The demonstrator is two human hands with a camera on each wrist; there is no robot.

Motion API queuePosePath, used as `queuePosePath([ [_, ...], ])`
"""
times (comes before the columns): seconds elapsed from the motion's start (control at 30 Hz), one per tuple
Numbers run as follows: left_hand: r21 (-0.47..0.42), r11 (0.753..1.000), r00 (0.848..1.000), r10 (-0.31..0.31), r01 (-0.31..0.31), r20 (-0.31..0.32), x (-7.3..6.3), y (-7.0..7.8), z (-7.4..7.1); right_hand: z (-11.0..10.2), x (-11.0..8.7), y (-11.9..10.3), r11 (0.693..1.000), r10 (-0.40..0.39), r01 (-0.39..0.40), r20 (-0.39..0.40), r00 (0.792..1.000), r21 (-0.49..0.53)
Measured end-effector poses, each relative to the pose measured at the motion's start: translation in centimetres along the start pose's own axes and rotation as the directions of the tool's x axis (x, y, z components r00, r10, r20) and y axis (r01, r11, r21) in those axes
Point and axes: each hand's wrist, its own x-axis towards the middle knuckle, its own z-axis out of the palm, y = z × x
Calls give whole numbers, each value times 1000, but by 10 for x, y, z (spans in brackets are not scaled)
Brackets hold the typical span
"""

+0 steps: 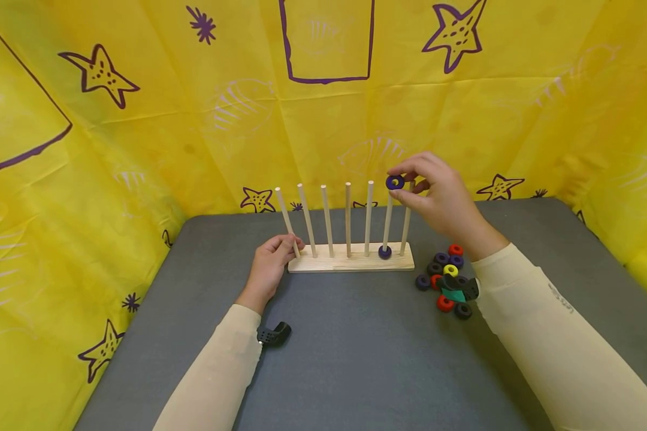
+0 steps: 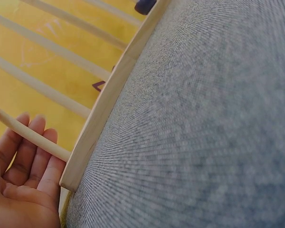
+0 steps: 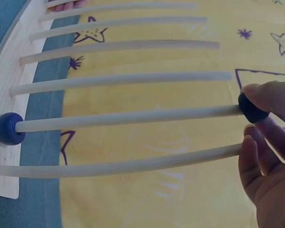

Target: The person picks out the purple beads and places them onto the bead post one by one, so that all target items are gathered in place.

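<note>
A wooden peg rack (image 1: 350,257) with a row of upright pegs stands on the grey table. My left hand (image 1: 272,263) holds the leftmost peg (image 2: 35,137) low down, its fingers behind the peg and the thumb in front. At the top of the second peg from the right (image 3: 133,115), my right hand (image 1: 439,188) pinches a dark blue ring (image 1: 395,182) between thumb and fingers. In the right wrist view the held ring (image 3: 252,108) is right at that peg's tip. Another blue ring (image 3: 10,128) sits around the foot of the same peg, against the base.
Right of the rack lies a loose pile of red, dark blue, black and yellow rings, with a yellow ring (image 1: 450,270) near its middle and a red ring (image 1: 445,303) toward the front. A yellow patterned cloth (image 1: 237,143) hangs behind the table (image 1: 356,353).
</note>
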Motion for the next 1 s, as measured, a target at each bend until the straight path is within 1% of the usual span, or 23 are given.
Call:
queuePosePath([
  [0.23,-6,1000,1000,2,-2,1,0,-1,0,1,2,2,1000,17,-17,13,1000,-1],
  [0.53,9,1000,1000,2,-2,-4,-1,1,0,1,3,2,998,65,-66,27,997,5],
  [0.87,8,1000,1000,0,0,-4,-1,0,0,0,3,8,991,133,-132,65,989,-20],
  [1.0,6,1000,1000,3,-3,-2,-1,0,-1,0,3,9,990,142,-141,81,986,-25],
])
